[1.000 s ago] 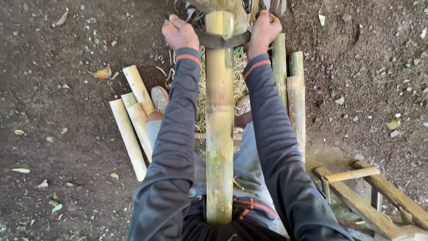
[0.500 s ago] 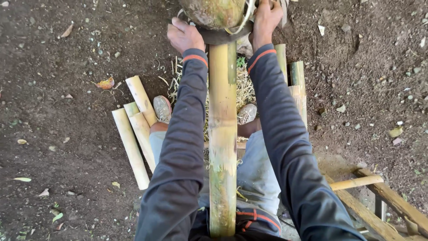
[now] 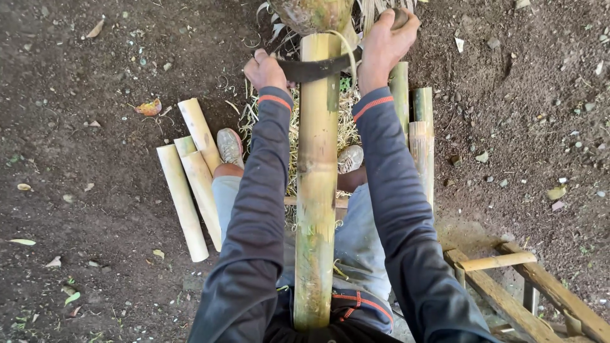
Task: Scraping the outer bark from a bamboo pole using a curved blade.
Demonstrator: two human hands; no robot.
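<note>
In the head view, a thick bamboo pole (image 3: 316,184) runs straight up the middle of the picture, from the person's lap to a rounded, husky lump (image 3: 314,14) at the top edge. Pale cut bamboo pieces (image 3: 187,181) lie on the dirt ground (image 3: 82,82) to the left of the legs, and more upright greenish lengths (image 3: 416,136) sit just right of the right forearm. Dry shavings (image 3: 346,127) are heaped under the pole, where two shoes (image 3: 230,147) show on either side of it. A rough wooden frame (image 3: 508,282) stands at the lower right.

A dark curved blade (image 3: 314,68) lies across the pole near its far end. The left hand (image 3: 265,70) is clenched on the blade's left end, fingers wrapped tight. The right hand (image 3: 386,43) is closed around the handle on the right end, higher than the left. Both dark sleeves flank the pole closely without covering the blade.
</note>
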